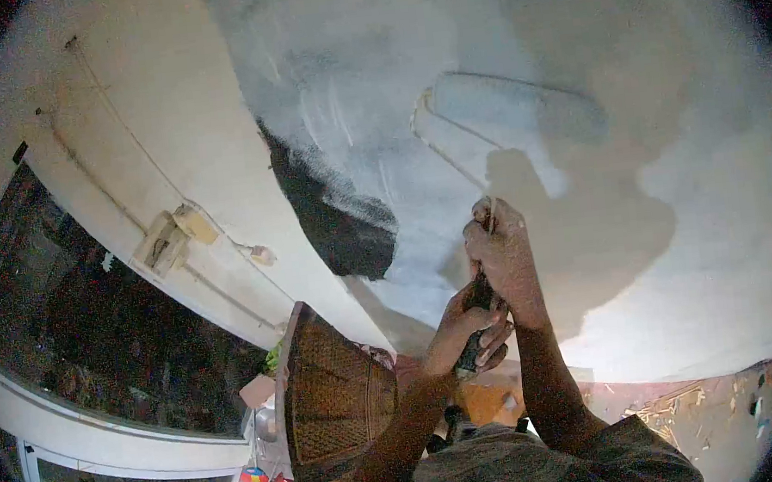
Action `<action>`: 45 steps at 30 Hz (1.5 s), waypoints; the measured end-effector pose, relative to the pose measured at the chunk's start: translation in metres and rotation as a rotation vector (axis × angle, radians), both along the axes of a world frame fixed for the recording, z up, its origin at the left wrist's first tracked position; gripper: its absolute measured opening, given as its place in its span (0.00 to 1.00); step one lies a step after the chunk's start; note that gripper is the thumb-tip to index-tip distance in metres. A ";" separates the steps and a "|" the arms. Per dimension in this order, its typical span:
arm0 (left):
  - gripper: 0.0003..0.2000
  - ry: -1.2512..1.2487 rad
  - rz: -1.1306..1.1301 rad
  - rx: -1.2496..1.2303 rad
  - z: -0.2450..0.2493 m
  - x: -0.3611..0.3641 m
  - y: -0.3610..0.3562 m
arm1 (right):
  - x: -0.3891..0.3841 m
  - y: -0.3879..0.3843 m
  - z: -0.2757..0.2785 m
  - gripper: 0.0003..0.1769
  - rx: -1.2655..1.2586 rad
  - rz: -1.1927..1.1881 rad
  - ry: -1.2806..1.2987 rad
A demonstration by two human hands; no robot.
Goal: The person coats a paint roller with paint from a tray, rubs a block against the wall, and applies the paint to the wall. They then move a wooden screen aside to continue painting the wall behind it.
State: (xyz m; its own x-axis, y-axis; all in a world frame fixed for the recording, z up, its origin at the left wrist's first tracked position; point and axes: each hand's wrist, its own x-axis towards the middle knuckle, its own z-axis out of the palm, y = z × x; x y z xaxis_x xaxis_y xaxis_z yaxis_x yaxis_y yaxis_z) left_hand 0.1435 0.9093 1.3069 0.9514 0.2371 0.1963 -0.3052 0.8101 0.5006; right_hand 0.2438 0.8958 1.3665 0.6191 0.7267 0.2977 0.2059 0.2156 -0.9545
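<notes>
Shirt [492, 472] nearest; left hand [462, 327] and right hand [505, 246] clamp a roller [517, 106], seemingly touching the wall [438, 13].

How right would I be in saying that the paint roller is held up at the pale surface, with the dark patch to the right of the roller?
One thing is off: in the head view, the dark patch is to the left of the paint roller, not to its right. The roller is indeed held up at the pale surface.
</notes>
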 end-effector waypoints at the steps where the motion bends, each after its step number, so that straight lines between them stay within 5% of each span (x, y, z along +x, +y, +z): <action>1: 0.11 -0.014 -0.004 0.002 -0.016 0.004 0.001 | 0.000 -0.001 -0.005 0.05 -0.023 0.003 0.011; 6: 0.15 0.175 0.018 -0.080 -0.073 -0.014 -0.016 | 0.007 -0.004 -0.105 0.05 -0.010 -0.103 -0.475; 11: 0.16 0.413 0.143 0.352 -0.197 -0.006 0.003 | 0.012 0.009 -0.215 0.07 -0.188 -0.176 -0.517; 13: 0.14 0.408 0.171 0.393 -0.195 -0.001 0.005 | 0.014 0.002 -0.192 0.17 -0.331 -0.059 -0.400; 16: 0.11 0.443 0.168 0.398 -0.143 0.011 0.014 | 0.034 0.022 -0.182 0.20 -0.196 -0.115 -0.534; 19: 0.09 0.495 0.216 0.522 -0.090 0.032 0.039 | 0.041 0.039 -0.113 0.22 0.044 -0.374 -0.920; 21: 0.08 0.438 0.244 0.489 -0.031 0.034 0.042 | 0.041 0.047 -0.052 0.10 -0.021 -0.311 -0.692; 24: 0.08 0.410 0.236 0.461 -0.007 0.038 0.046 | 0.037 0.036 0.005 0.12 -0.191 -0.090 -0.450; 27: 0.07 0.475 0.225 0.417 -0.048 0.046 0.041 | 0.042 0.032 -0.041 0.20 -0.137 -0.192 -0.667; 33: 0.10 0.501 0.176 0.326 -0.197 0.023 0.001 | 0.034 0.009 -0.223 0.12 -0.152 -0.379 -1.178; 37: 0.10 0.643 0.338 0.306 -0.187 0.001 -0.024 | 0.028 0.000 -0.283 0.16 -0.449 -0.046 -0.728; 40: 0.11 0.539 0.302 0.453 -0.236 0.017 -0.002 | 0.027 0.005 -0.248 0.13 -0.385 -0.083 -0.449; 43: 0.11 0.749 0.279 0.467 -0.153 0.023 0.007 | 0.034 0.017 -0.192 0.08 0.129 -0.450 -1.138; 45: 0.11 0.742 0.305 0.479 -0.121 0.025 0.019 | 0.040 0.025 -0.160 0.17 -0.006 -0.146 -0.788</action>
